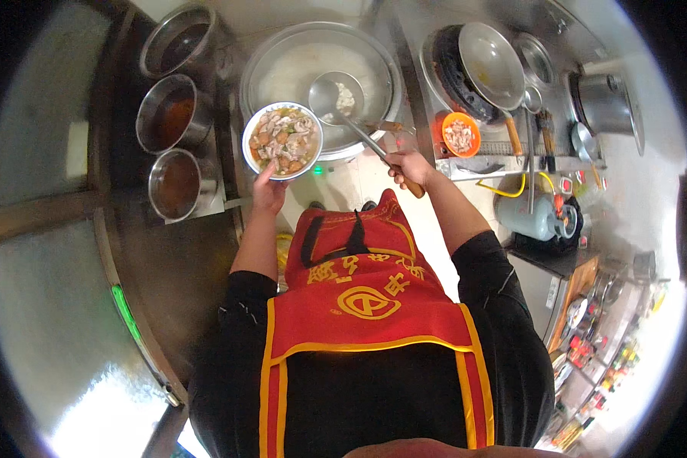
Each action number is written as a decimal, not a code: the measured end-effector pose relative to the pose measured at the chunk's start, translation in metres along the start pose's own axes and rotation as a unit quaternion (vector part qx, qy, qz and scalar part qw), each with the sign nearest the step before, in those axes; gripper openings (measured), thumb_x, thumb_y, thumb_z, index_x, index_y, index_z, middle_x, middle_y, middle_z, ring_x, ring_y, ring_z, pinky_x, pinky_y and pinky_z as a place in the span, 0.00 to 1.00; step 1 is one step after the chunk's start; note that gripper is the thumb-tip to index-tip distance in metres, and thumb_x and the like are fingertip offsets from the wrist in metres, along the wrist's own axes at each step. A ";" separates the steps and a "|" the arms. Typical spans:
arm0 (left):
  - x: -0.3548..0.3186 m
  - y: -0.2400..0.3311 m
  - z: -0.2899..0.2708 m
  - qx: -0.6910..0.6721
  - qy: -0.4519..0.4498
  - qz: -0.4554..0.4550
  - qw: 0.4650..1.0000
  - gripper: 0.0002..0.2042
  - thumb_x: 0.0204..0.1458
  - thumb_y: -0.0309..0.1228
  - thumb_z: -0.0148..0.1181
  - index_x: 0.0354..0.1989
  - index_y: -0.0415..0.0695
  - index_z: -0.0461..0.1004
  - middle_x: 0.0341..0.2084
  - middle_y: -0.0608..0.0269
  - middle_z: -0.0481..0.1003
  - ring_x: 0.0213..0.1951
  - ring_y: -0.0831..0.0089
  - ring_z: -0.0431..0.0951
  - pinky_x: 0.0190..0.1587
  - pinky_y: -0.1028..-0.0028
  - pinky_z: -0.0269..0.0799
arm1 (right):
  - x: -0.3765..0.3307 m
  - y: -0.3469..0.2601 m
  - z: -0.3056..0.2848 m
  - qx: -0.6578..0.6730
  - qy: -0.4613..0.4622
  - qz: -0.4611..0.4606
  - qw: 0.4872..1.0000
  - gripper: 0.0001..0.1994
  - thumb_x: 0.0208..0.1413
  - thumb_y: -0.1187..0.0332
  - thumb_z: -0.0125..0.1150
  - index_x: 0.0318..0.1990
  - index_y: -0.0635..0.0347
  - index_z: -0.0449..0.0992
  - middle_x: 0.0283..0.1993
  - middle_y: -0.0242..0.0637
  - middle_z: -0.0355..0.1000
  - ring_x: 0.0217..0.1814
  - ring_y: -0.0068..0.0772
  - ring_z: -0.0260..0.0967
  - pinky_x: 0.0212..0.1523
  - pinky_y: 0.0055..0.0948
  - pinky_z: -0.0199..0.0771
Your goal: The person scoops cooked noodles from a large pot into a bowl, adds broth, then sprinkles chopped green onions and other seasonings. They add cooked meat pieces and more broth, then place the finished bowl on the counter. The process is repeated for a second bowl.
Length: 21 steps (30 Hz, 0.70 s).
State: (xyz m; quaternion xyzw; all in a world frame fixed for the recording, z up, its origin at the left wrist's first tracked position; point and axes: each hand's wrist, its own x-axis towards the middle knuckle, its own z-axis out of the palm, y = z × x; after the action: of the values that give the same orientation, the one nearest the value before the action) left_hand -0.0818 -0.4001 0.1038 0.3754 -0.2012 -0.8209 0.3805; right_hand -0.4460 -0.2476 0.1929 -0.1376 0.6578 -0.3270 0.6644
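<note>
Bowl: I see the white bowl (282, 140), full of pale meat pieces and broth, held level at the near-left rim of the big pot (320, 80), close enough to catch drips.
Left hand (269, 191): under the bowl's near edge, fingers pressed beneath it, thumb on the rim.
Ladle (336, 98): tipped over the pot, right of the bowl, carrying white bits.
Right hand (409, 169): fingers wrapped tight round the wooden handle end.
Beyond: three steel containers (174, 126) left of the pot; an orange bowl (460, 134) to its right.

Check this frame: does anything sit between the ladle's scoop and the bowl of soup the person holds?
Nothing visible does. The ladle, in the right hand, hangs over the big pot; the bowl, in the left hand, sits just beside it.
</note>
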 end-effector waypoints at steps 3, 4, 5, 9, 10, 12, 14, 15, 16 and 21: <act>0.000 0.000 0.001 -0.008 -0.014 0.005 1.000 0.30 0.60 0.38 0.60 0.69 0.43 0.63 0.60 0.57 0.74 0.58 0.63 0.78 0.53 0.63 0.81 | 0.002 0.001 0.001 0.012 -0.004 0.005 1.000 0.11 0.65 0.61 0.58 0.39 0.59 0.71 0.28 0.34 0.69 0.18 0.23 0.62 0.15 0.29 0.64; -0.001 0.000 0.001 -0.007 -0.012 0.005 1.000 0.30 0.60 0.39 0.60 0.69 0.43 0.63 0.60 0.57 0.73 0.58 0.63 0.78 0.53 0.63 0.81 | 0.003 0.001 0.002 0.009 -0.001 0.006 1.000 0.11 0.65 0.61 0.58 0.39 0.59 0.71 0.28 0.34 0.69 0.18 0.23 0.61 0.15 0.29 0.64; -0.001 0.000 0.002 -0.005 -0.017 0.007 1.000 0.31 0.59 0.40 0.62 0.69 0.43 0.63 0.60 0.57 0.74 0.57 0.63 0.79 0.54 0.63 0.81 | 0.003 0.001 0.002 0.005 0.003 0.006 1.000 0.11 0.66 0.61 0.58 0.39 0.59 0.71 0.28 0.35 0.69 0.18 0.23 0.61 0.15 0.29 0.64; -0.001 0.000 0.003 -0.013 -0.011 0.015 1.000 0.32 0.58 0.40 0.64 0.69 0.41 0.63 0.59 0.57 0.75 0.55 0.63 0.80 0.53 0.64 0.82 | 0.001 0.000 0.009 0.029 0.002 -0.001 1.000 0.10 0.66 0.62 0.58 0.39 0.59 0.72 0.27 0.35 0.70 0.17 0.22 0.62 0.14 0.28 0.62; 0.000 -0.001 0.003 -0.009 0.002 0.013 1.000 0.32 0.58 0.40 0.64 0.69 0.40 0.63 0.58 0.56 0.75 0.54 0.63 0.80 0.52 0.65 0.82 | -0.002 0.000 0.012 0.038 0.000 -0.006 0.999 0.10 0.66 0.62 0.59 0.39 0.60 0.72 0.27 0.35 0.70 0.17 0.22 0.61 0.14 0.28 0.62; 0.001 -0.002 0.002 -0.015 0.008 0.011 1.000 0.31 0.58 0.39 0.64 0.68 0.39 0.64 0.56 0.57 0.76 0.53 0.64 0.81 0.51 0.65 0.82 | -0.016 0.001 0.020 0.072 0.011 -0.006 0.997 0.09 0.66 0.64 0.59 0.40 0.61 0.72 0.26 0.36 0.71 0.16 0.22 0.62 0.13 0.28 0.60; 0.001 -0.003 0.000 -0.034 0.007 0.003 0.999 0.29 0.58 0.36 0.64 0.66 0.40 0.66 0.53 0.59 0.78 0.51 0.66 0.81 0.50 0.66 0.82 | -0.038 0.003 0.029 0.053 0.027 -0.029 0.998 0.09 0.65 0.64 0.59 0.39 0.62 0.72 0.26 0.36 0.70 0.16 0.22 0.62 0.13 0.29 0.60; 0.002 -0.003 -0.001 -0.028 0.002 0.008 1.000 0.29 0.58 0.36 0.64 0.66 0.40 0.66 0.52 0.59 0.78 0.51 0.66 0.81 0.48 0.67 0.83 | -0.052 0.004 0.032 0.039 0.047 -0.039 0.997 0.10 0.65 0.65 0.58 0.38 0.63 0.73 0.25 0.36 0.69 0.15 0.22 0.61 0.13 0.29 0.61; 0.002 -0.003 -0.001 -0.022 0.004 0.008 1.000 0.29 0.58 0.36 0.64 0.66 0.39 0.66 0.52 0.59 0.79 0.51 0.67 0.82 0.47 0.68 0.83 | -0.067 0.005 0.035 0.025 0.065 -0.043 0.997 0.09 0.66 0.65 0.57 0.37 0.62 0.74 0.24 0.35 0.69 0.15 0.22 0.61 0.13 0.29 0.62; 0.000 -0.002 -0.001 -0.015 -0.023 0.021 0.999 0.27 0.62 0.37 0.60 0.66 0.36 0.66 0.54 0.54 0.78 0.50 0.65 0.83 0.40 0.73 0.85 | -0.137 0.003 0.048 0.023 0.101 -0.051 0.993 0.12 0.69 0.61 0.55 0.42 0.63 0.75 0.24 0.32 0.69 0.15 0.20 0.61 0.14 0.25 0.62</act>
State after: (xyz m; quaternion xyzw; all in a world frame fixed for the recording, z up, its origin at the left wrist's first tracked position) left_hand -0.0817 -0.3991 0.1019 0.3463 -0.2054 -0.8242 0.3981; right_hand -0.3882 -0.1732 0.3035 -0.1218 0.7057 -0.3879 0.5803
